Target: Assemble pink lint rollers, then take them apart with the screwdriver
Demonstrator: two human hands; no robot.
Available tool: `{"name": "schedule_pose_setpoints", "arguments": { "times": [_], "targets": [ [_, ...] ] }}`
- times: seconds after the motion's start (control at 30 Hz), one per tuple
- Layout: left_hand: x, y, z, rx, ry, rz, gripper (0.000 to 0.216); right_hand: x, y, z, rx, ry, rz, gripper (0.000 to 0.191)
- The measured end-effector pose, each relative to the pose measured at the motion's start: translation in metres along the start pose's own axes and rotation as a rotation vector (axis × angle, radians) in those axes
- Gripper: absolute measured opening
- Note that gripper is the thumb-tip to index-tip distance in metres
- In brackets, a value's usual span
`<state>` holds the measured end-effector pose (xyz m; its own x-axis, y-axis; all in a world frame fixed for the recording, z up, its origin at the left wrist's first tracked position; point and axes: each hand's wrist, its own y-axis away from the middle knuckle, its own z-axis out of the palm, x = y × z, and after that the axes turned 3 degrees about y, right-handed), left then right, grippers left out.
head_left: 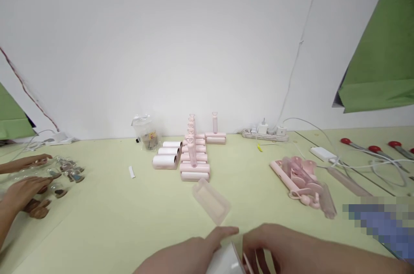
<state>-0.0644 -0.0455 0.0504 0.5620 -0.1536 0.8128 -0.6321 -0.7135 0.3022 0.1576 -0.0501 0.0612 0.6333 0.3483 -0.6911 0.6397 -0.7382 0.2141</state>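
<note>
At the bottom edge, my left hand (190,254) is wrapped round a white lint roller refill (224,262), which the frame cuts off. My right hand (274,244) has curled fingers at the right end of that roll, by a thin pale edge. What these fingers pinch is partly hidden. Just beyond my hands lies a translucent pink cover (211,201). Behind it, pink lint rollers (194,167) stand in a row with their handles up, and one more pink lint roller (215,138) stands near the wall.
White refill rolls (165,161) sit left of the row, near a plastic bag (145,134). Pink parts (299,181) are heaped at right. A power strip (265,135), cables and red-tipped tools (375,149) lie farther back. Another person's hands (27,188) handle small objects at left.
</note>
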Motion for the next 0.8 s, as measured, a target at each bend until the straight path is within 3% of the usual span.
{"name": "schedule_pose_setpoints", "arguments": {
  "times": [0.13,0.23,0.33,0.4,0.47,0.6,0.67,0.8],
  "targets": [
    [0.024,-0.004,-0.009,0.034,0.04,0.166,0.055,0.006,-0.003,-0.014,0.117,-0.167,0.021,0.027],
    [0.029,-0.014,-0.013,-0.031,0.043,0.304,0.054,0.018,-0.006,-0.01,0.166,-0.297,0.013,0.032],
    [0.023,-0.025,-0.008,0.052,0.122,0.261,0.072,0.027,-0.01,0.0,0.2,-0.472,-0.096,0.032],
    [0.021,-0.03,0.0,0.16,0.248,0.187,0.084,0.029,-0.015,0.006,0.286,-0.59,-0.201,0.035],
    [0.02,-0.033,0.004,0.171,0.297,0.154,0.094,0.028,-0.021,0.01,0.383,-0.685,-0.228,0.03],
    [0.013,-0.036,-0.013,0.127,0.069,0.265,0.107,0.03,-0.029,0.005,0.528,-0.724,-0.14,0.025],
    [-0.001,-0.041,-0.031,0.165,-0.097,0.302,0.098,0.035,-0.03,-0.005,0.625,-0.661,-0.122,0.031],
    [-0.042,-0.057,-0.054,0.297,-0.355,0.228,0.071,0.044,-0.028,-0.029,0.775,-0.491,-0.066,0.037]
  ]
}}
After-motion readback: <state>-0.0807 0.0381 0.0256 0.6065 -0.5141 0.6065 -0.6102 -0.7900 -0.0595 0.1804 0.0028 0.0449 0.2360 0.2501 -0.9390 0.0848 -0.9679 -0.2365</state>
